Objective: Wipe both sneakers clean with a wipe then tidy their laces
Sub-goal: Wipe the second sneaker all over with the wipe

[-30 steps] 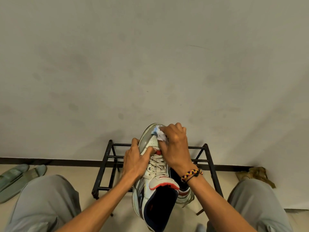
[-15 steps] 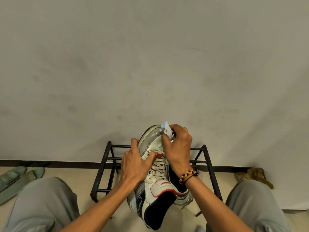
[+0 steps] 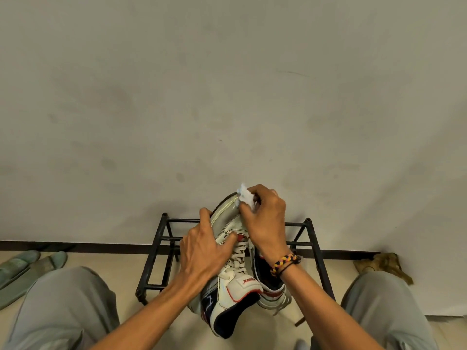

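Observation:
A white sneaker (image 3: 228, 221) with red and navy trim is held up in front of me, toe pointing away. My left hand (image 3: 202, 251) grips its left side, thumb across the lower laces (image 3: 238, 256). My right hand (image 3: 265, 218) pinches a crumpled white wipe (image 3: 245, 196) against the right edge of the toe. The second sneaker (image 3: 271, 291) sits lower, behind my right wrist, mostly hidden, with a loose lace hanging at its right.
A black metal shoe rack (image 3: 313, 251) stands against the wall behind the sneakers. Green slippers (image 3: 27, 266) lie on the floor at the left. A brown rag-like item (image 3: 381, 265) lies at the right by the baseboard. My knees frame both lower corners.
My right hand with the wipe has slid from the top of the toe toward its right tip. The sneaker has tilted slightly leftward; my left hand keeps its grip.

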